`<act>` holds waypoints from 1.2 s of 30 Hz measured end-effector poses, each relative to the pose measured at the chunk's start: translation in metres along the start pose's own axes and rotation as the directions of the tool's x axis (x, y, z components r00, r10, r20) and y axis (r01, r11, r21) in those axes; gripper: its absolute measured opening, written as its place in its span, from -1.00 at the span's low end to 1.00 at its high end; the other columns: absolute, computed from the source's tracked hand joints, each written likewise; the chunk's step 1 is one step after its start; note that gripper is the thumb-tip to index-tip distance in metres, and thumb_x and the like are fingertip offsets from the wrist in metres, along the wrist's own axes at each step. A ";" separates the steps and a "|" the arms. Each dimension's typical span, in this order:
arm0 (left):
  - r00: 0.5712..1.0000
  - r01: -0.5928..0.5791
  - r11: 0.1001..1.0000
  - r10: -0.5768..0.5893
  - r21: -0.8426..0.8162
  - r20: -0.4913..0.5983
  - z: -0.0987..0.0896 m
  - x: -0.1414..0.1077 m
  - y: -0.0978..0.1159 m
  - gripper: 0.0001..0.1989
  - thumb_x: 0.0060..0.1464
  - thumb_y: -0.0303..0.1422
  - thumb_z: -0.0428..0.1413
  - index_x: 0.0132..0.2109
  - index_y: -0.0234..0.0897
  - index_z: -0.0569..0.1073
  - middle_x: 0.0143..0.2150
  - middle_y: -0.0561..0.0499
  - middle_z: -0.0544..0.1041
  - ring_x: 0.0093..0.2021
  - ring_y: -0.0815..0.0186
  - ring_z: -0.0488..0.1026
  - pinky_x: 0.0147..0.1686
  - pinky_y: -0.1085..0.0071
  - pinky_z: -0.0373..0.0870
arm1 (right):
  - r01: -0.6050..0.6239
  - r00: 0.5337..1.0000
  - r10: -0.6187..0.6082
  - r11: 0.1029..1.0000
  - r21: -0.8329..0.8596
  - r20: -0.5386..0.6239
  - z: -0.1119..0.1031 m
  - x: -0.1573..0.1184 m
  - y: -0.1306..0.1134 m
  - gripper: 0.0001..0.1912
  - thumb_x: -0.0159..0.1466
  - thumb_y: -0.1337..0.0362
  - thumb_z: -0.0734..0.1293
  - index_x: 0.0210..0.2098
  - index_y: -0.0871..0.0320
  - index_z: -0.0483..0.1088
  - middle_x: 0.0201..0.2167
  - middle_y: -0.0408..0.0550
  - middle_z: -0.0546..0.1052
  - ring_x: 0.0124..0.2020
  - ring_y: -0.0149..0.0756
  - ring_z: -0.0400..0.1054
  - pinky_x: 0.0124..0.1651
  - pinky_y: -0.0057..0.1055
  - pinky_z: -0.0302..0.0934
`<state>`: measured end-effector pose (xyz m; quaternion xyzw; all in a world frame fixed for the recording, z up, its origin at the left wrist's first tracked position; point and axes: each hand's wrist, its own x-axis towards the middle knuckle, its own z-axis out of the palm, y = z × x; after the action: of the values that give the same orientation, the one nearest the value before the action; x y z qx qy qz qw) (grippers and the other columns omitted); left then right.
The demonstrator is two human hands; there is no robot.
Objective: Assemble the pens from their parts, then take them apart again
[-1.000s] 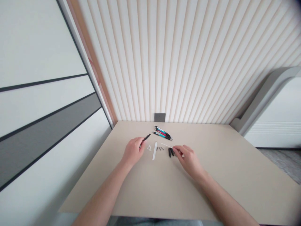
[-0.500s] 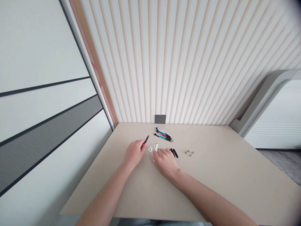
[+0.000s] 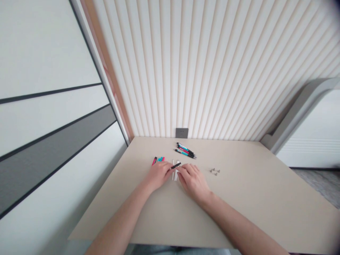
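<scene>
Black pen barrel, light, stiff and probably slick, best pinched mid-shaft; narrow left grip holding it just above white strips, right grip curled closely beside, contact unclear.

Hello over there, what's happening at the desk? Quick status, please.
Left hand and right hand close together. Slim black pen part held in left hand, tip by right hand. Thin white strips right between the hands.
</scene>
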<state>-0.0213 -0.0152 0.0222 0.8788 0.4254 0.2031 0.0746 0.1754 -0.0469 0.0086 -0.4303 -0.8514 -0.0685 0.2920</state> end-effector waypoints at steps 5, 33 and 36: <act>0.997 -0.072 0.994 0.072 -0.081 -0.003 0.002 0.001 0.005 -0.77 0.30 -0.26 -0.04 -0.17 -0.25 0.47 -0.27 -0.04 0.52 -0.20 0.25 0.44 -0.15 0.36 0.31 | -0.030 0.998 0.026 0.997 0.071 0.053 -0.005 -0.001 0.019 -0.73 0.34 0.36 0.26 0.02 0.08 0.39 -0.13 0.03 0.47 -0.14 -0.19 0.34 -0.09 -0.27 0.19; 0.998 -0.049 0.998 0.050 -0.046 0.023 -0.009 -0.001 0.002 -0.79 0.23 -0.26 0.05 -0.08 -0.22 0.50 -0.26 -0.03 0.56 -0.22 0.23 0.47 -0.12 0.32 0.33 | -0.547 0.833 0.485 0.795 0.262 0.267 -0.032 0.001 0.059 -0.53 0.21 0.33 0.23 0.12 0.03 0.33 -0.35 -0.15 0.56 -0.38 -0.32 0.40 -0.29 -0.44 0.18; 0.986 -0.130 0.992 0.130 -0.005 0.103 -0.014 -0.004 -0.002 -0.76 0.19 -0.24 0.12 -0.03 -0.17 0.51 -0.23 -0.02 0.54 -0.19 0.23 0.47 -0.12 0.32 0.33 | -0.591 0.777 0.504 0.791 0.159 0.378 -0.040 -0.003 0.084 -0.53 0.17 0.36 0.24 0.09 0.07 0.38 -0.37 -0.13 0.58 -0.37 -0.30 0.42 -0.28 -0.45 0.16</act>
<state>-0.0312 -0.0175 0.0326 0.9140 0.3631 0.1614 0.0824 0.2597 -0.0119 0.0284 -0.6226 -0.7239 0.2058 0.2145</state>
